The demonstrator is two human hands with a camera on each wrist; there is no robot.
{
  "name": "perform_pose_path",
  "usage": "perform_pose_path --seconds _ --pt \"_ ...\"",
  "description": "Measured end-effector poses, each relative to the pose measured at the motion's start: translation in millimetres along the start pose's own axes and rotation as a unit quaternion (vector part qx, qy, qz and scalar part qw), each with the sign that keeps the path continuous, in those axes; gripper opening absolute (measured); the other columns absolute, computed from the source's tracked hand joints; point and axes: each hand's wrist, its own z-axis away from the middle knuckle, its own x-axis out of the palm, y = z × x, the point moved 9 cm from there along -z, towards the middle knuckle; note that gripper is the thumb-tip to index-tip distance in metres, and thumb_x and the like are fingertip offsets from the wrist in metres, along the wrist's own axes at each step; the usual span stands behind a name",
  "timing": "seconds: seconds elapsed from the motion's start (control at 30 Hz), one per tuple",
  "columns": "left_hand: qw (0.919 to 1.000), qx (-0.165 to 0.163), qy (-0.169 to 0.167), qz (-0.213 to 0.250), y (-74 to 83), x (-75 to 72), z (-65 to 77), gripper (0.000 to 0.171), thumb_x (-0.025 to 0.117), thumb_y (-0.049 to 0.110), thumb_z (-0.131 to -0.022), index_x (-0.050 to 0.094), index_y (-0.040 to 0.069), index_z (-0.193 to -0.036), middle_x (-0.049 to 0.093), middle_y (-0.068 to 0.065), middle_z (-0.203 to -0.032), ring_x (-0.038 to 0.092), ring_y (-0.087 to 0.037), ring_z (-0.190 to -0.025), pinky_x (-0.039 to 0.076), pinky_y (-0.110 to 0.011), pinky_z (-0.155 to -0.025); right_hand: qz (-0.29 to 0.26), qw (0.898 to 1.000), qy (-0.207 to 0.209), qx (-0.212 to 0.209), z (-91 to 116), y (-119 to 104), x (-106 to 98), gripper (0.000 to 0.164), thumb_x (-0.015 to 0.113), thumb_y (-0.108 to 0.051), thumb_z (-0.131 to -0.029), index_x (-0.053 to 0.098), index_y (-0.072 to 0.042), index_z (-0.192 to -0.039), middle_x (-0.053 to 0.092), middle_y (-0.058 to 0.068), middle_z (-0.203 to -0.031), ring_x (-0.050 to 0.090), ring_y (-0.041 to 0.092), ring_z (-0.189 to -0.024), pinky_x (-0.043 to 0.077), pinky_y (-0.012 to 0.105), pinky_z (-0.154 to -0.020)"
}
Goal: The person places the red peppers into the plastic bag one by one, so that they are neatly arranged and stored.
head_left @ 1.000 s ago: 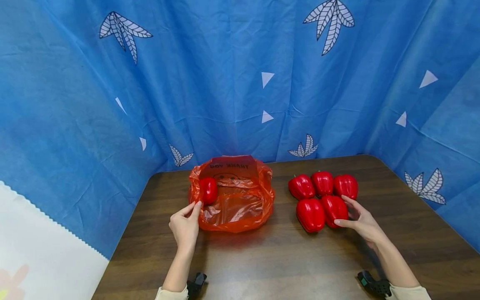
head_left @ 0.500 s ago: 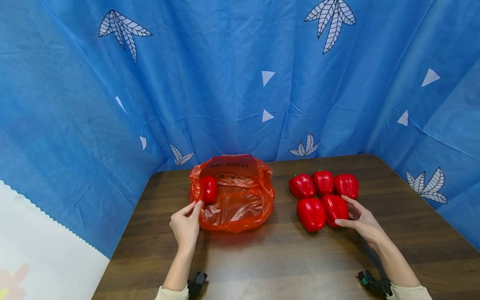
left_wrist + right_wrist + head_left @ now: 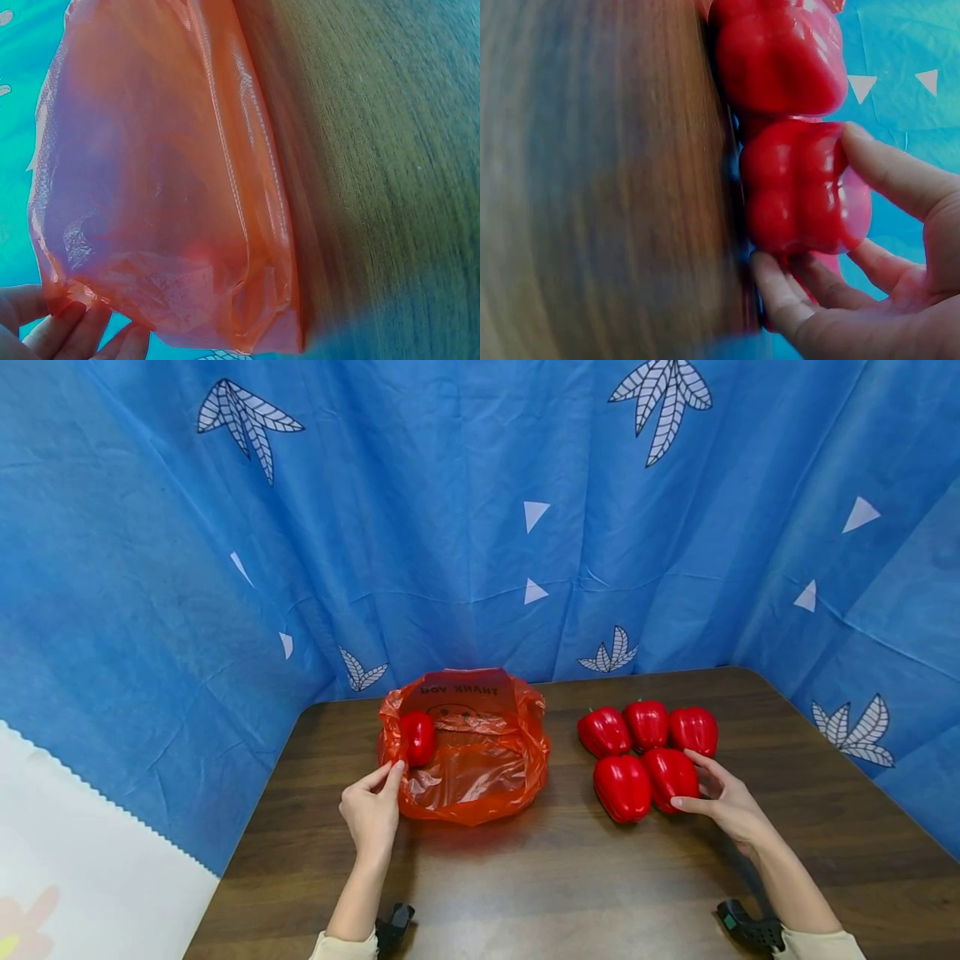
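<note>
My left hand [image 3: 371,814] pinches the near left rim of a red translucent plastic bag [image 3: 476,810]. The bag stands with its mouth spread, and one red bell pepper [image 3: 417,739] lies inside at its left. In the left wrist view, thumb and fingertips meet on the bag's edge [image 3: 165,165]. My right hand [image 3: 735,810] grips the front right bell pepper [image 3: 670,779] of a cluster on the table. The right wrist view shows the thumb on one side of this pepper [image 3: 806,187] and the fingers on the other.
Several other red bell peppers [image 3: 622,787] sit close against the gripped one, to its left and behind. The wooden table [image 3: 555,893] ends at a blue patterned curtain [image 3: 465,527] behind. A white cloth [image 3: 90,860] hangs at the left.
</note>
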Motion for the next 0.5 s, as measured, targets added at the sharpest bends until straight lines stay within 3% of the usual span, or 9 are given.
perform_pose_path --seconds 0.27,0.5 --pt "1.0000 -0.002 -0.002 0.003 0.8 0.1 0.9 0.028 0.077 0.022 -0.084 0.076 0.000 -0.102 0.073 -0.019 -0.102 0.066 -0.038 -0.103 0.053 -0.049 -0.090 -0.005 1.000 0.006 0.012 5.9 -16.7 -9.1 0.091 0.070 -0.020 -0.088 0.012 -0.003 -0.156 0.027 0.032 -0.150 0.041 0.042 -0.122 0.057 0.031 -0.080" --pt "1.0000 -0.005 -0.003 0.003 1.0 -0.6 1.1 0.028 0.076 0.020 -0.085 0.075 0.000 -0.104 0.072 -0.020 -0.104 0.065 -0.038 -0.105 0.053 -0.049 -0.090 -0.012 1.000 0.027 -0.008 2.7 -54.8 -14.0 0.093 0.072 -0.021 -0.088 0.012 -0.007 -0.157 0.027 0.029 -0.151 0.039 0.041 -0.125 0.057 0.031 -0.081"
